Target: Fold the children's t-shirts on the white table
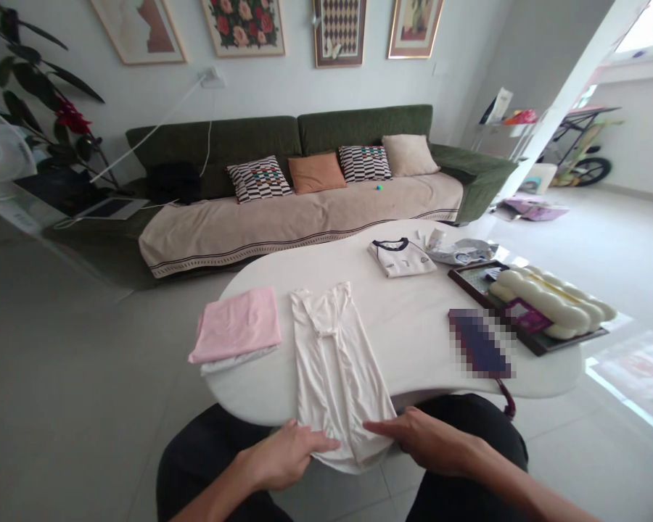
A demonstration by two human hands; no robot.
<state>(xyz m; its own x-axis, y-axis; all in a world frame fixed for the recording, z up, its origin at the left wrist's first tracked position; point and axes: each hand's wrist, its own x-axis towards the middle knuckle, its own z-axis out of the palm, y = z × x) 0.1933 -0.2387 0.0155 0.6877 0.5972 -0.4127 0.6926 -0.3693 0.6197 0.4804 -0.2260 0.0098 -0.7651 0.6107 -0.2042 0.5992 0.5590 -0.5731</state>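
A white shirt [326,370] lies lengthwise on the white table [419,355], its sides folded in toward the middle. Its lower end hangs over the near edge. At the left of that end is my left hand [286,453], the index finger stretched across the cloth and the other fingers curled at the side. My right hand [424,438] grips the opposite side in the same way, its index finger pointing inward. Left of the shirt sits a folded pink cloth [236,322] on top of a whitish one. Farther back lies a folded white shirt with dark neck trim [403,257].
On the table's right stand a dark tray [473,286] with a puffy cream tissue cover [549,297], a plastic bag [465,251] and a blurred dark flat object [479,344]. Behind is a green sofa [223,152] with several cushions. My knees flank the near edge.
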